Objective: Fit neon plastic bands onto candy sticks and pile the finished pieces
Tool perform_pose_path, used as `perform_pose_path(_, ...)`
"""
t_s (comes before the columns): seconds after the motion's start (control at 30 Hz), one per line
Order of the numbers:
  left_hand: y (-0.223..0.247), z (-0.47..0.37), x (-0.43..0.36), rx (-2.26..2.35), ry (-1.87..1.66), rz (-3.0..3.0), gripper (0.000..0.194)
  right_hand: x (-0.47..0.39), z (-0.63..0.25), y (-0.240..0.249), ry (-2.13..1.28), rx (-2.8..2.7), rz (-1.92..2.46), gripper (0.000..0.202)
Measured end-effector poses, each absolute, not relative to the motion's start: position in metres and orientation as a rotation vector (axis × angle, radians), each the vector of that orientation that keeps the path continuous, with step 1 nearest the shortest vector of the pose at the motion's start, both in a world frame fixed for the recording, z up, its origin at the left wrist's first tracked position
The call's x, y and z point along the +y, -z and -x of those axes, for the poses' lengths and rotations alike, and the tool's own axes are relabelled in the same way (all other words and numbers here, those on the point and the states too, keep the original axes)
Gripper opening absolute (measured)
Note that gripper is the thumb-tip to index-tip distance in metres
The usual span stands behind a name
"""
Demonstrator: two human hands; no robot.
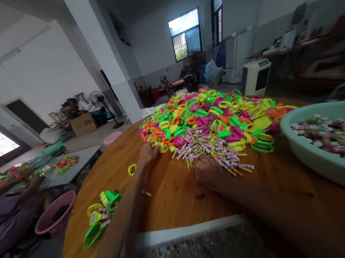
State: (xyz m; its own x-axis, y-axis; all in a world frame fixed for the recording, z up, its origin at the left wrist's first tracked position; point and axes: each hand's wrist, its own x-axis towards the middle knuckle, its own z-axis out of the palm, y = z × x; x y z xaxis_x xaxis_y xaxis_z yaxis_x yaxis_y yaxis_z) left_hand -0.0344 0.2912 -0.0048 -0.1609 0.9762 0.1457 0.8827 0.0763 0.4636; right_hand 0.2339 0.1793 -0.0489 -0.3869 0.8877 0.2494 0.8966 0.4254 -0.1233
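A large heap of green, yellow, orange and pink plastic watch-like bands lies on the round wooden table. In front of it is a pile of thin printed candy sticks. My left hand is at the heap's left front edge, its fingers curled by a yellow piece; what it grips is too blurred to tell. My right hand rests against the near side of the stick pile, fingers bent in and mostly hidden. Several finished-looking bands with sticks lie left of my left forearm, near a single yellow band.
At right stands a pale green basin full of small wrapped pieces. A speckled board with a white edge is at the near side. On the left, a seated person's sleeve, a grey table and a pink basin show.
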Motion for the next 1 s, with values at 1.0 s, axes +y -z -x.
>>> perform_pose_path(1.0,-0.009,-0.031,0.023,1.209,-0.655,-1.880,0.028,0.009,-0.272,0.012,-0.315,-2.563,1.234,0.021)
